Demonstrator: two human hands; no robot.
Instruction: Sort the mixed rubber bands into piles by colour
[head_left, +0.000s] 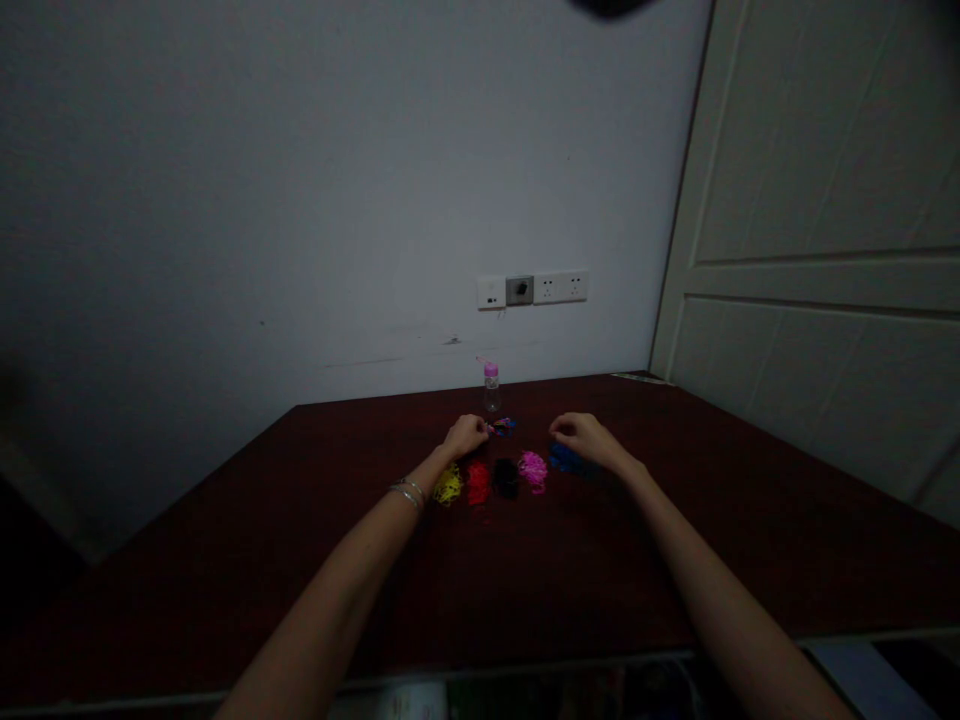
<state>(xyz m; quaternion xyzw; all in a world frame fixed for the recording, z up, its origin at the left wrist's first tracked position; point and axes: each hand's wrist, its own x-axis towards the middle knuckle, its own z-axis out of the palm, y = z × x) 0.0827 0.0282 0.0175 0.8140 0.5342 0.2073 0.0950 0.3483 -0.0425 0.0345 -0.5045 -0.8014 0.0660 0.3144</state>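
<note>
Five small piles of what look like rubber bands lie in a row: yellow (448, 484), red (478, 482), black (505, 478), pink (533, 471) and blue (566, 459). Behind the row is a small mixed-colour bunch (502, 427) of similar bands. My left hand (466, 435) reaches to this bunch's left end with its fingers closed together; what they pinch is too small to make out. Just above the blue pile hovers my right hand (586, 436), thumb and fingertips drawn together. Anything between those tips is too small to see.
A clear bottle with a pink cap (491, 388) stands behind the mixed bunch, near the wall. The dark red table (300, 520) meets the wall, which carries a row of sockets (561, 287). A pale panelled door (825, 230) is at the right.
</note>
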